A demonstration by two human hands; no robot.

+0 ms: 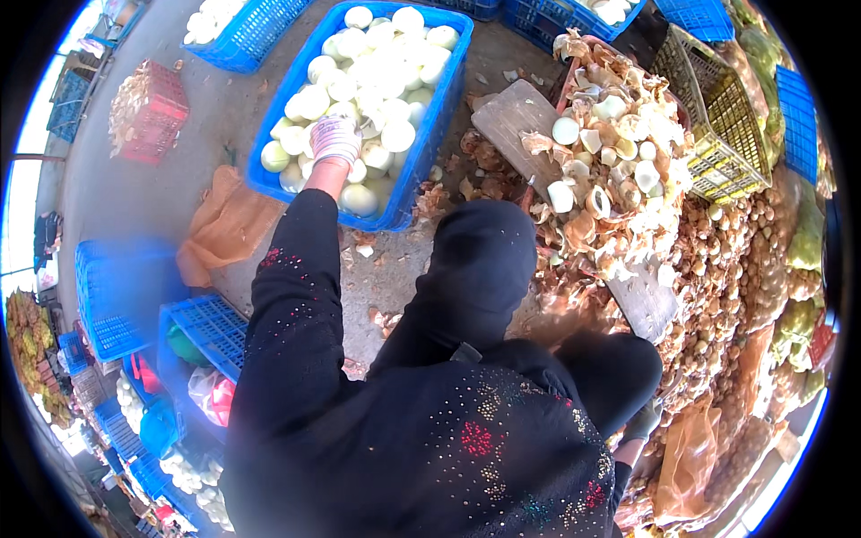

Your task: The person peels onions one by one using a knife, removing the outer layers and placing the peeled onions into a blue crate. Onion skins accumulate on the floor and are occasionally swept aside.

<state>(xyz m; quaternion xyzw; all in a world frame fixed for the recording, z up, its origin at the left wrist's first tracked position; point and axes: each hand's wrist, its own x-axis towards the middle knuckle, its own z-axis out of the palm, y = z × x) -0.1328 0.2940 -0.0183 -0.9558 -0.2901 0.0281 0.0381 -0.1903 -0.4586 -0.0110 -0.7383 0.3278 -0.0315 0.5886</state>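
My left hand [335, 141], in a pale striped glove, reaches into a blue plastic crate [440, 151] of peeled onions [387, 74]. It rests on the onions near the crate's left side; its fingers are partly hidden, so its hold cannot be told. My right hand [644, 420], in a dark glove, is low at the right beside my knee, partly covered by my leg and sleeve. Unpeeled onions lie around it, and whether it holds anything cannot be seen. Ahead of my knees, onion skins and cut onion pieces [605, 155] are heaped over a red crate.
Wooden boards [516, 128] lean by the skin heap. A yellow crate [730, 134] stands right of it, above a pile of unpeeled onions [713, 269]. An orange mesh sack [232, 218] lies on the floor. Blue crates [121, 296] stand at the left, and a red crate [158, 111] is farther off.
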